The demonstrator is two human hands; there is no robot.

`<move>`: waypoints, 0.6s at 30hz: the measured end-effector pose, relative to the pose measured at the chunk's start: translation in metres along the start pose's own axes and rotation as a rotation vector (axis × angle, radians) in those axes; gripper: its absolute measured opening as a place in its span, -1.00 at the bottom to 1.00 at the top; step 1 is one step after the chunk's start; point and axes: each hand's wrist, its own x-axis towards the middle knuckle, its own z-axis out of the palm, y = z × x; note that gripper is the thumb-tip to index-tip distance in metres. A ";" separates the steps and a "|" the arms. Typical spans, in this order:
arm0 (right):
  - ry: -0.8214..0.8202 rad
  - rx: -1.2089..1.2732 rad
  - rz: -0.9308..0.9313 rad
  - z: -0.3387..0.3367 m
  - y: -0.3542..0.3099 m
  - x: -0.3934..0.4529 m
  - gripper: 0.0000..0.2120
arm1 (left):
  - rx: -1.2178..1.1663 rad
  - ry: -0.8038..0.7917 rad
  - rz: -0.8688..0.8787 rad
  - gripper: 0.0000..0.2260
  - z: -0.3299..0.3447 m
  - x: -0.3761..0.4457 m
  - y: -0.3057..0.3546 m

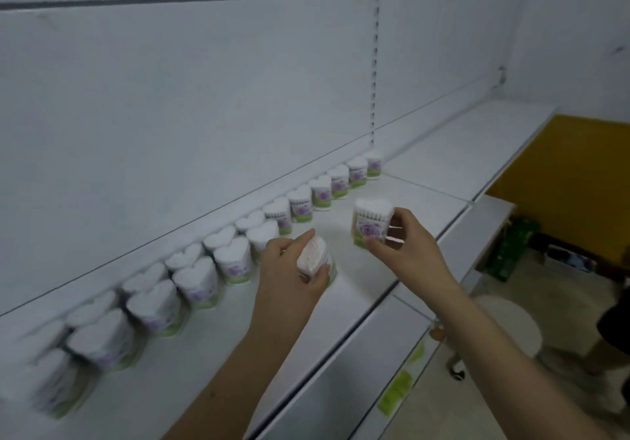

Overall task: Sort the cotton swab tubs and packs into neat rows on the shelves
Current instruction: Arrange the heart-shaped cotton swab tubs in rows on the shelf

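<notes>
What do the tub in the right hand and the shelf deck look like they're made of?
Tub in the right hand: looks like clear, thin plastic, since the swab sticks show through the wall above a printed purple and green label.
Shelf deck: probably white painted sheet metal, going by its smooth matte surface and folded front lip.

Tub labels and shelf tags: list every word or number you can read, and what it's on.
None can be read.
Tub in the right hand: purple rose label, print too blurred.
Tub in the left hand: label turned away.
Tubs in the rows: dark print line, too small.
Green tags on the shelf edge: blurred.
</notes>
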 end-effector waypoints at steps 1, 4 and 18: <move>-0.025 0.007 0.004 0.005 0.005 0.012 -0.54 | 0.016 0.015 -0.002 -0.49 0.003 0.006 -0.002; -0.087 -0.009 -0.005 0.018 0.016 0.043 -0.52 | 0.036 0.070 0.026 -0.51 0.009 0.028 -0.009; -0.426 -0.173 -0.226 0.066 0.051 0.155 -0.53 | 0.684 0.293 0.086 -0.54 0.035 0.091 -0.053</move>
